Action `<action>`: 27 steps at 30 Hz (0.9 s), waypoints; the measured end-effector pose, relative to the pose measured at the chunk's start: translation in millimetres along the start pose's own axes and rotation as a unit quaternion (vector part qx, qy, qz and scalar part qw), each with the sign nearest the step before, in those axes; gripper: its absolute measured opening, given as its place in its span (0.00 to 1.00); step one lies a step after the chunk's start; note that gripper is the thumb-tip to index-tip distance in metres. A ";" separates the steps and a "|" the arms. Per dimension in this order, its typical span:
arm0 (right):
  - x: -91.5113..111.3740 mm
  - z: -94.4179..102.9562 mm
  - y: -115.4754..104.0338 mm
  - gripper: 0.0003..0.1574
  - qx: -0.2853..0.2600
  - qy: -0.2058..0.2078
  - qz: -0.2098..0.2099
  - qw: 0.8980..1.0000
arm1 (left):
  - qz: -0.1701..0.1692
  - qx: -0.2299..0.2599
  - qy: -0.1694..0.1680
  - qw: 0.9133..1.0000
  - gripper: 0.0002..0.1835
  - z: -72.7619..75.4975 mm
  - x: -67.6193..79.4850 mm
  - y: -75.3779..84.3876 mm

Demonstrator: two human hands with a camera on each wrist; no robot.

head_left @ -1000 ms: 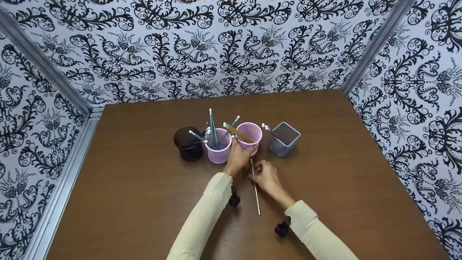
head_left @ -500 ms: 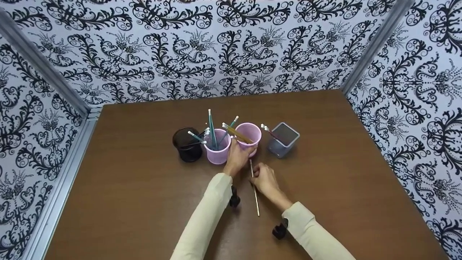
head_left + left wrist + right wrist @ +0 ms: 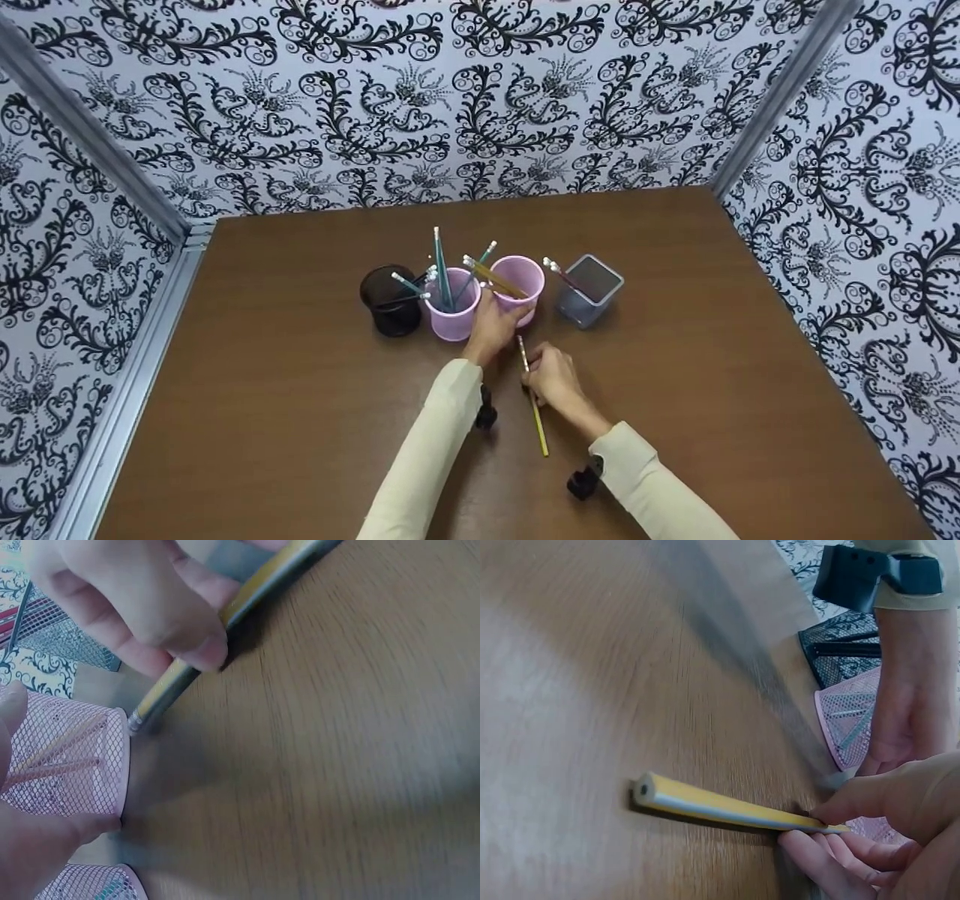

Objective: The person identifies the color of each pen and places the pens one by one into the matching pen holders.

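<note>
My right hand [image 3: 553,375] pinches a yellow pencil [image 3: 539,427] around its upper half, between thumb and fingers. Its eraser end points at the pink cups, and the flat unsharpened end [image 3: 645,789] faces back, close over the wooden table in the right wrist view. With thumb and fingers on either side, my left hand [image 3: 493,322] holds the right-hand pink mesh pencil cup [image 3: 541,283], which has yellow pencils [image 3: 495,277] leaning in it. In the left wrist view the pencil's eraser appears right by the base of this pink cup [image 3: 124,757].
A second pink cup [image 3: 451,326] with teal pencils [image 3: 442,270] stands left of my left hand. Beyond it is a black mesh cup [image 3: 396,319] with dark pencils. On the right stands a grey square cup [image 3: 581,311] holding dark red pencils [image 3: 564,276]. Patterned walls [image 3: 480,112] enclose the table.
The pencil has turned in my right hand, so its yellow side now shows, and its rear end has shifted slightly right. My right hand has come slightly nearer me; my left stays on the cup.
</note>
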State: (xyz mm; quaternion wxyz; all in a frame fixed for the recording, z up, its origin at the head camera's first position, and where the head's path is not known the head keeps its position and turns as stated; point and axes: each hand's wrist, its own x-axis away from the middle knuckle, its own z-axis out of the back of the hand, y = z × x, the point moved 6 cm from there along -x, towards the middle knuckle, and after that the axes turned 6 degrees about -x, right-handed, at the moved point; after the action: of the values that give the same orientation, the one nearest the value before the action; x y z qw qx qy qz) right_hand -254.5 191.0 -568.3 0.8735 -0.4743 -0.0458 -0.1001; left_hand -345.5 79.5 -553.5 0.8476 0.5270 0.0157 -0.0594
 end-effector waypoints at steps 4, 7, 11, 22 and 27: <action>3.3 9.6 -1.0 0.19 -0.006 0.018 -0.009 1.000 | -0.026 0.019 0.010 0.999 0.35 -0.3 -1.0 0.5; 4.2 20.2 -5.4 0.19 0.013 0.039 0.005 0.999 | -0.034 0.033 0.011 0.999 0.35 -1.1 -1.0 -0.3; 4.7 34.6 -14.4 0.19 0.029 0.056 0.026 0.998 | -0.026 0.043 0.003 0.999 0.35 -2.3 -1.4 -2.1; -2.0 71.8 -56.0 0.21 -0.031 0.082 0.141 0.986 | -0.027 0.051 0.000 0.998 0.38 -2.1 -1.0 -1.3; -6.9 82.1 -80.1 0.20 -0.056 0.096 0.214 0.970 | -0.014 0.047 -0.003 0.999 0.39 -1.1 0.2 -3.0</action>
State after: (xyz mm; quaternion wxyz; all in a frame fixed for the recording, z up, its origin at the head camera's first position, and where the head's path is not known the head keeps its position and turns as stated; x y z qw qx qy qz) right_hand -277.5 218.3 -459.1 0.8470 -0.5093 0.1467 0.0420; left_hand -345.6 79.1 -556.7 0.8213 0.5655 0.0176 -0.0734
